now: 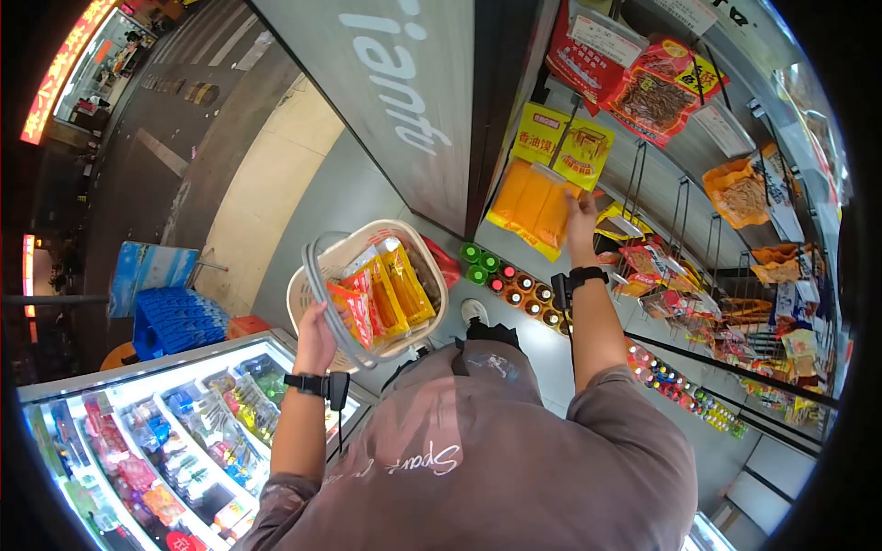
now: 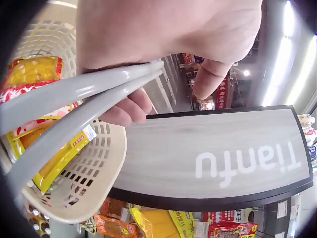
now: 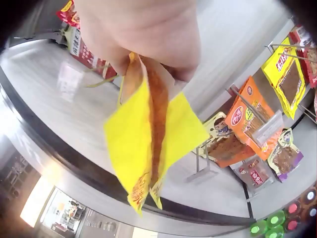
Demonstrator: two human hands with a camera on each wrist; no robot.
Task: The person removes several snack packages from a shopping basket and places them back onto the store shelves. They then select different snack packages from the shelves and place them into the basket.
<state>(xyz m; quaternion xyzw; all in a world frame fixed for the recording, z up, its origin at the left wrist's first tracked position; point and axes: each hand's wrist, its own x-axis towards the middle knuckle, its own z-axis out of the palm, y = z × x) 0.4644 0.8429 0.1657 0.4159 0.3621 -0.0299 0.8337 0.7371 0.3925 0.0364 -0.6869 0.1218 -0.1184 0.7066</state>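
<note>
In the head view my left hand [image 1: 317, 340] grips the grey double handles [image 2: 94, 89] of a cream plastic basket [image 1: 300, 298]. Inside the basket lie yellow snack bags [image 1: 407, 280] and a red-and-white bag [image 1: 352, 308]. My right hand [image 1: 581, 225] is raised to the snack rack and pinches a yellow snack bag with orange contents [image 1: 533, 204] by its edge. Seen end-on in the right wrist view, yellow packaging [image 3: 131, 144] hangs below the fingers as two flaps. Just behind it in the head view is a printed yellow packet [image 1: 579, 147].
Wire hooks on the rack carry red bags [image 1: 654, 92] and orange bags [image 1: 738, 191]. A grey panel lettered "Tianfu" [image 1: 377, 83] stands at the rack's side. Bottles [image 1: 514, 289] line the floor below. A lit display case [image 1: 184, 441] is at lower left.
</note>
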